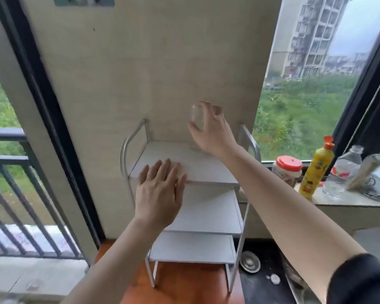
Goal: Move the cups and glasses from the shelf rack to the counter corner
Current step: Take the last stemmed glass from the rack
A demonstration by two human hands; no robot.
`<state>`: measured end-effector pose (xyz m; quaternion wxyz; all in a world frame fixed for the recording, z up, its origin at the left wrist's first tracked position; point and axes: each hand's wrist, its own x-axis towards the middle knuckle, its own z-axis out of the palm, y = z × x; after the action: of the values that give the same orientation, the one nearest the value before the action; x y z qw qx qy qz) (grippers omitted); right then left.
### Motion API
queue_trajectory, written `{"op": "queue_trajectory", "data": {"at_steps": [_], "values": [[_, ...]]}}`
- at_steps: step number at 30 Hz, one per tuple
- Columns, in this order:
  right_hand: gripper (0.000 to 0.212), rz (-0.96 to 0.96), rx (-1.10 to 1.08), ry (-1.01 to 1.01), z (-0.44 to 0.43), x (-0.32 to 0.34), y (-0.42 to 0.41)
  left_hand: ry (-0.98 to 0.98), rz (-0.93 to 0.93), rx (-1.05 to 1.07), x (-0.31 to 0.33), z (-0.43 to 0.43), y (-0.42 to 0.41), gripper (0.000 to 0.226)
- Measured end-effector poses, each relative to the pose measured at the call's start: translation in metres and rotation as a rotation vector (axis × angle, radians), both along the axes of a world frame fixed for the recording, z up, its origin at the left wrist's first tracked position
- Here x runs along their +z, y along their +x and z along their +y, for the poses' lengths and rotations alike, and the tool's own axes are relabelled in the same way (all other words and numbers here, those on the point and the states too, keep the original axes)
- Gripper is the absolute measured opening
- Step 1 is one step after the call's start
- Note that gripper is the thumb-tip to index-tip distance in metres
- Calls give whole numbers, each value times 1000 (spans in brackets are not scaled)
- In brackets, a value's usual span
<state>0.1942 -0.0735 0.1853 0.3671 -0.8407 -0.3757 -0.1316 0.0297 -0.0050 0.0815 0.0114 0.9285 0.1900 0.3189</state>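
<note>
A white three-tier shelf rack stands against the beige wall. My right hand is shut on a clear glass, holding it in the air above the back right of the top shelf. My left hand hovers open, fingers spread, over the front left edge of the top shelf and holds nothing. All three shelves look bare. On the counter at the right stands another clear glass.
The counter holds a red-lidded jar, a yellow bottle, a clear plastic bottle and a tilted packet. A balcony railing is at left. A round metal lid lies on the floor beside the rack.
</note>
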Motion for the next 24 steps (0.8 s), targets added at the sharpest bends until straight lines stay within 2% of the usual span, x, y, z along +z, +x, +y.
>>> {"op": "queue_trajectory", "data": {"at_steps": [4,13,19,24], "values": [[37,-10,-39,151,7,-14,-2,23,-22,-1,-4,6,3,48],[39,-63,58,298,-34,-12,-24,44,-57,21,-10,9,5,51],[39,-123,79,475,-110,12,-42,-14,-50,32,-1,-5,5,53],[45,-100,-22,559,-220,18,-57,-45,-150,-62,19,-82,15,55]]}}
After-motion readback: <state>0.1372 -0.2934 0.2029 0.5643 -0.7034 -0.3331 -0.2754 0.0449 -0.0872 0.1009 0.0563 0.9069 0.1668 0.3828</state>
